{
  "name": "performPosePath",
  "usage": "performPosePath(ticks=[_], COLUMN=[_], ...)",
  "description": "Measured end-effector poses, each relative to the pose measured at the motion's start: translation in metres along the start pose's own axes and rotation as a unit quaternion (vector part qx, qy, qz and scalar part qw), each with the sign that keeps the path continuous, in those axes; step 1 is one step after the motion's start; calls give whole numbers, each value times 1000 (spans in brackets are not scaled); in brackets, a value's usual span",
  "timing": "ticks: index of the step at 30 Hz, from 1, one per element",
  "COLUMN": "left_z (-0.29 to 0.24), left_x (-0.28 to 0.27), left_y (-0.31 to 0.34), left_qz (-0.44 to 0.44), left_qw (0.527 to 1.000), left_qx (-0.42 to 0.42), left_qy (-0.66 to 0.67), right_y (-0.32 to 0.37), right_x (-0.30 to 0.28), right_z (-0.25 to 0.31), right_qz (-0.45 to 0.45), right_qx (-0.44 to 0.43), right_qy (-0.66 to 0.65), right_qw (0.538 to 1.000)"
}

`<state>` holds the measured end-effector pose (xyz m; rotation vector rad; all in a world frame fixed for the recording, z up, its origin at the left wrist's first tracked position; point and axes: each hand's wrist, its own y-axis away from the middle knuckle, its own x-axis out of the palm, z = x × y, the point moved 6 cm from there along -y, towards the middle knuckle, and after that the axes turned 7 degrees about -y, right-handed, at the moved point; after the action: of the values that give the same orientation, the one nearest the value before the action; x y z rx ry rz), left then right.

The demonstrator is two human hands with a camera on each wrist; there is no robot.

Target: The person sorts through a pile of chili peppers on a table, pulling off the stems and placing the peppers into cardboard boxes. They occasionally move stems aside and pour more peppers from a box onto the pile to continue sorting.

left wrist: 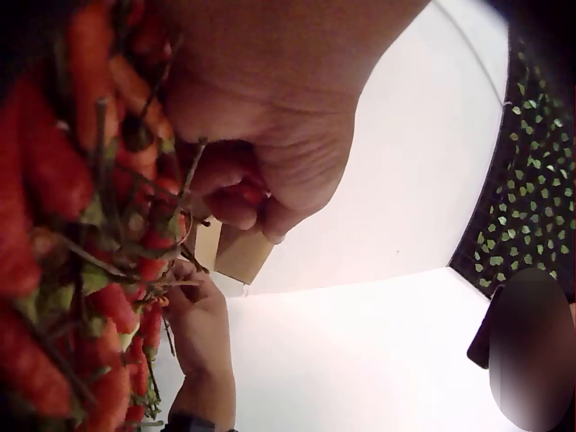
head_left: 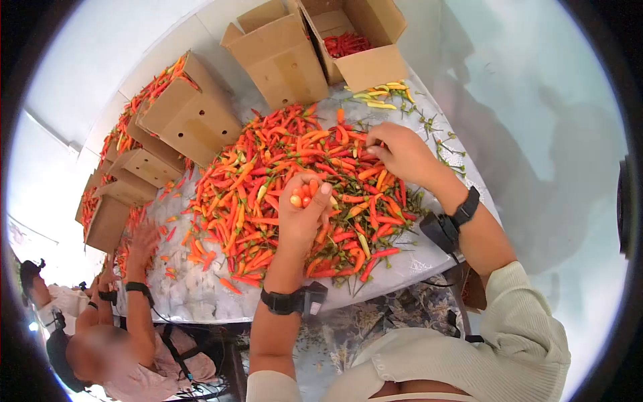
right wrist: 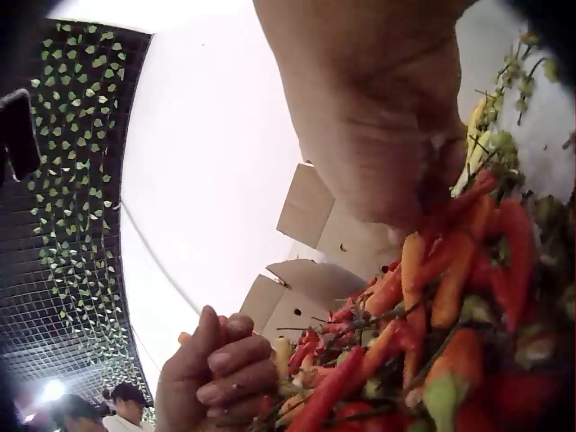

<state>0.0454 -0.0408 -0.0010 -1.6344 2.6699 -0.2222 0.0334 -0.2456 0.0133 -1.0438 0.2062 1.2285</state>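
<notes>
In the head view, a large heap of red and orange peppers covers the table. My left hand curls around several peppers above the middle of the heap. The left wrist view shows this hand close beside peppers with green stems. At the heap's right side, my right hand reaches down with bent fingers; its fingertips are at the peppers. The right wrist view has that hand over the heap, with its fingertips hidden, so whether it pinches one is unclear.
Cardboard boxes stand along the far edge, one holding red peppers. Yellow peppers and loose green stems lie at the right edge. Another person's hand is at the left, beside more pepper-filled boxes.
</notes>
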Motion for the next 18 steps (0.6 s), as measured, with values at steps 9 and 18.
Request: performPosePath(ticks=[9, 18], left_z=[1, 4], left_x=[-2, 0], left_y=[0, 0], left_qz=[-8, 5], left_qw=[999, 988], left_qx=[15, 103], left_qy=[-27, -119], right_y=[14, 18], right_x=[33, 42], right_z=[46, 48], right_qz=[81, 71], right_qx=[168, 145], right_qy=[-567, -546], right_qw=[803, 822])
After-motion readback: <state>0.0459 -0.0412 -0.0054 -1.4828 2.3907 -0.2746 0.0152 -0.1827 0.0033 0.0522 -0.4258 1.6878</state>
